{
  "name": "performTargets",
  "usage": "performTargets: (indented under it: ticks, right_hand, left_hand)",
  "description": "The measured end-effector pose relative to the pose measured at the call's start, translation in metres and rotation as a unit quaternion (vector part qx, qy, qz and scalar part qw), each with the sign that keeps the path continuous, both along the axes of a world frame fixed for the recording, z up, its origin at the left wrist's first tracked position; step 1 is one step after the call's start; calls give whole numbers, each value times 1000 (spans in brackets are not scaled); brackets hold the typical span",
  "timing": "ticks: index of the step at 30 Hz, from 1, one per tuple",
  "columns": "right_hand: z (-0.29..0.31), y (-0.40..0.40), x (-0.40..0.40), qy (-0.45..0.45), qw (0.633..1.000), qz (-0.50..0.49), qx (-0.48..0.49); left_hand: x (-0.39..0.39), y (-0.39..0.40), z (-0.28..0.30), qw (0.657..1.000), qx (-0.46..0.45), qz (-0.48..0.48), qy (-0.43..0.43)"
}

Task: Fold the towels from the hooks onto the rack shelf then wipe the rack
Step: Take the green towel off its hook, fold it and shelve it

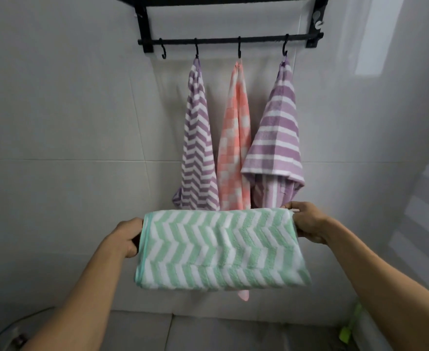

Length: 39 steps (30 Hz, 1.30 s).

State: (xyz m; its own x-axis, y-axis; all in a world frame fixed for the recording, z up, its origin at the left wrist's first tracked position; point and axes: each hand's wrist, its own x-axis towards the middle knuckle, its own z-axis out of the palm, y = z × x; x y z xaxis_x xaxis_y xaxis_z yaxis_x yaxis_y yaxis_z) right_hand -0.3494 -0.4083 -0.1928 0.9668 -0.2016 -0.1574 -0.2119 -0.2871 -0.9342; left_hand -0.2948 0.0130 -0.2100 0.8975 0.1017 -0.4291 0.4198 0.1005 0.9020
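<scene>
**Q:** What sits closest to the viewer?

**A:** Two bare forearms reach forward and upward from the bottom corners. Between them hangs a green towel (221, 249) with a white chevron pattern, folded over into a wide band and held taut in the air. The left hand (127, 236) grips its left edge, fingers curled round the fabric. The right hand (307, 221) pinches the upper right corner, thumb on top, knuckles toward the wall. The right hand sits a little higher than the left.

**Q:** And behind the towel?

**A:** A pale tiled wall (69, 122). High on it is a black rack (228, 1), its shelf cut off by the top of the frame, with a rail (223, 41) below carrying four hooks. The leftmost hook (163, 50) is bare. The other three each hold a towel by one corner: a purple striped towel (276, 138) on the right, the widest; a purple chevron towel (198, 148) on the left; a pink checked towel (233, 148) between them, its tip showing below the green one.

**Q:** Anything smaller?

**A:** A bright green object (347, 330) at the lower right, too blurred to identify.
</scene>
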Motion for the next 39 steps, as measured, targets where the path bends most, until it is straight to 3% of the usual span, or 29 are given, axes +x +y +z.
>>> performTargets:
  ticks: [3, 6, 8, 12, 15, 17, 19, 20, 23, 28, 32, 36, 39]
  right_hand:
    - [19, -3, 16, -30, 999, -21, 34]
    - [22, -8, 20, -29, 999, -17, 37]
    - [20, -13, 11, -17, 1000, 4, 5]
    - [27, -29, 6, -54, 998, 21, 40]
    - [32, -32, 3, -80, 971, 7, 224]
    - [23, -23, -8, -23, 929, 29, 369]
    - [3, -8, -15, 27, 895, 60, 442]
    - [-6, 2, -17, 42, 889, 82, 448]
    - [-13, 21, -21, 54, 920, 151, 358]
    - [12, 31, -9, 56, 945, 120, 300]
    - [11, 49, -6, 40, 977, 91, 190]
    - [9, 67, -4, 31, 967, 64, 243]
    - [8, 82, -12, 99, 935, 148, 308]
  left_hand:
    - [-2, -2, 34, 988, -129, -39, -78]
    - [-23, -19, 30, 985, -30, -118, -123]
    - [-25, -25, 17, 989, 24, -69, -127]
    - [-17, -25, 38, 987, 0, -18, -159]
    - [-13, -32, 74, 976, -7, -23, -215]
    - [-10, -37, 93, 971, 6, -24, -236]
    - [-8, -39, 103, 972, 29, -24, -234]
    - [-6, -37, 105, 973, 42, -22, -226]
    - [-6, -25, 105, 976, 64, -16, -205]
    - [-6, -2, 107, 983, 43, 6, -177]
    - [-5, 23, 81, 992, 54, -8, -116]
    - [-4, 37, 57, 993, 51, 19, -109]
    - [-5, 47, 45, 994, 43, 14, -101]
